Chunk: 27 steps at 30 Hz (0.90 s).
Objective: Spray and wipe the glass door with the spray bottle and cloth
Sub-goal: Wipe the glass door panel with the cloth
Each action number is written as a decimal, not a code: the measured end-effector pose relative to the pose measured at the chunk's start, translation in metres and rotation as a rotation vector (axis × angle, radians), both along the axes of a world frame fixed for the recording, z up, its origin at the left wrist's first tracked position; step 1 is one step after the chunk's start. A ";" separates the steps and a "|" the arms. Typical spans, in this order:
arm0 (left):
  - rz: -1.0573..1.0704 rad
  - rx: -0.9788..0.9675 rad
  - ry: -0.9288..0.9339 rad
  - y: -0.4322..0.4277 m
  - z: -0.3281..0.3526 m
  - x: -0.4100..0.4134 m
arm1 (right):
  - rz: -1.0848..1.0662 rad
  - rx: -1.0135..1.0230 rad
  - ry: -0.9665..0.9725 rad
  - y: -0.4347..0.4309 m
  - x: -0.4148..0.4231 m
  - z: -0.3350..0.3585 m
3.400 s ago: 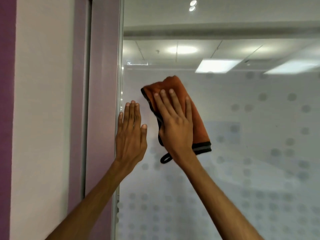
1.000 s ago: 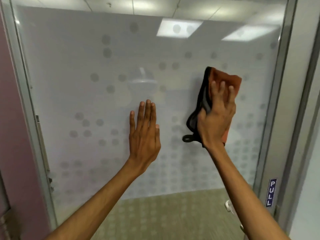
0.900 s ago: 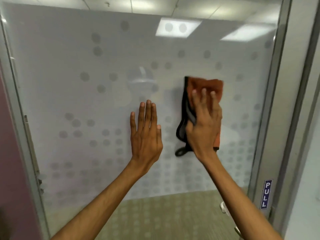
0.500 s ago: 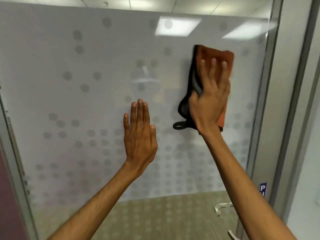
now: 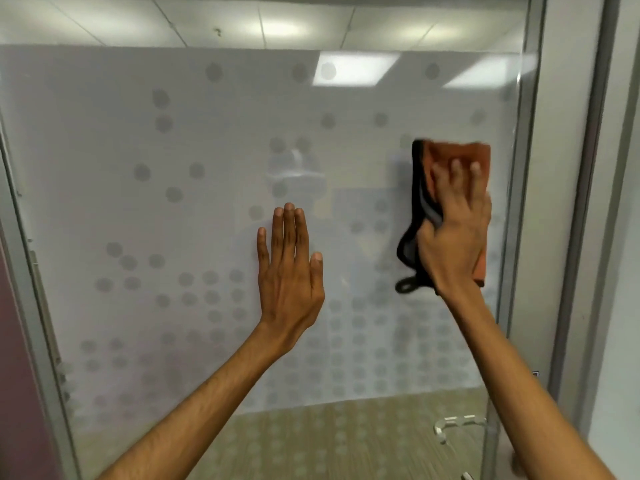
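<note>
The right hand (image 5: 453, 244) has carried the cloth (image 5: 457, 152) lower and closer to the door (image 5: 173, 202) frame than half a second ago, fingers spread flat on it. Left hand (image 5: 289, 271) stays open, empty, braced on the glass. Wiping continues; no bottle in view.

Lit evenly and brightly from ceiling panels (image 5: 356, 68) overhead, mirrored as pale rectangles on the glass door (image 5: 173, 220). Showed a soft smear of glare near the middle of the pane and a thin bright streak along its right edge. Cast a faint grey shadow just left of the cloth (image 5: 460, 157). Blurred by motion at the right hand (image 5: 453, 237) and its fingers (image 5: 456, 169); kept the left hand (image 5: 289, 271) sharp. Bowed the door frame (image 5: 38, 323) at the left edge, as wide lenses do.
</note>
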<state>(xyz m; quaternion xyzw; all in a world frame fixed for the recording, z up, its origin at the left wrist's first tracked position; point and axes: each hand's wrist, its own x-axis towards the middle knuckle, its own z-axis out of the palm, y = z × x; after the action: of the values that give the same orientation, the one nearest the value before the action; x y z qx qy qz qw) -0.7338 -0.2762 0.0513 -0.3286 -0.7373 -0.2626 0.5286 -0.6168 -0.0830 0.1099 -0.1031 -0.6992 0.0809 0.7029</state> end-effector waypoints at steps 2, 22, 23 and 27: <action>0.013 0.005 0.016 0.014 0.011 0.004 | -0.021 -0.023 0.053 -0.006 -0.008 0.018; -0.047 -0.001 -0.013 0.036 -0.026 0.012 | 0.073 -0.067 -0.007 0.063 0.018 -0.086; -0.044 -0.005 -0.022 0.030 -0.035 0.011 | 0.075 -0.181 0.062 0.060 0.017 -0.089; -0.080 -0.029 -0.038 0.016 -0.057 0.007 | 0.038 -0.328 0.168 0.019 -0.003 -0.092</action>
<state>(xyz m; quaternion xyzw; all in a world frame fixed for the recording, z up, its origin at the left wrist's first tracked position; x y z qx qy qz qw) -0.7271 -0.2606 -0.0055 -0.3603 -0.7372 -0.2790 0.4989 -0.6197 -0.0635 0.0177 -0.1960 -0.6173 0.2154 0.7309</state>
